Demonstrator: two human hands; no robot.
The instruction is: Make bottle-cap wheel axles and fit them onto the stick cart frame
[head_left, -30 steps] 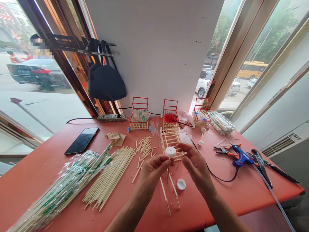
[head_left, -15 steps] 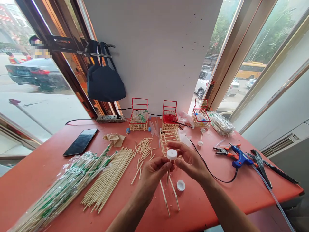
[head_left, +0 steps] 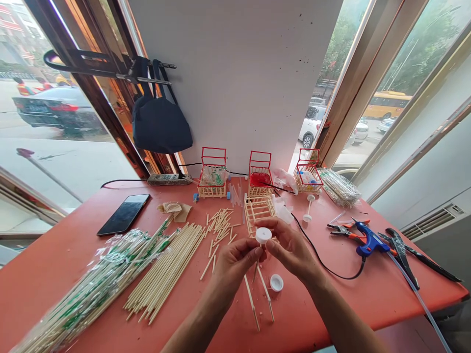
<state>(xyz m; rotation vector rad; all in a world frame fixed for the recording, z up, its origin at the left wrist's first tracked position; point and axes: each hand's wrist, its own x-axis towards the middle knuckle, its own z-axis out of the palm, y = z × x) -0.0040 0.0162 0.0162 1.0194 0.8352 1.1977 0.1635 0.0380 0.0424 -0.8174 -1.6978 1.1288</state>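
My left hand pinches a thin wooden stick just under a white bottle cap on its upper end. The stick points down toward the table. My right hand curls round the cap's right side, thumb and fingertips at its rim. Below my hands lie two sticks with narrower tips, and a second white cap with its hollow side up. Partly hidden behind my fingers is a small frame of wooden sticks.
Three red-handled stick carts line the back. Cut pieces, long sticks and a bagged bundle lie left, near a phone. Right are a blue glue gun, pliers and a cord.
My right fingers have drawn in slightly around the cap's rim. The cap and stick stay almost in place. The whole view has shifted slightly.
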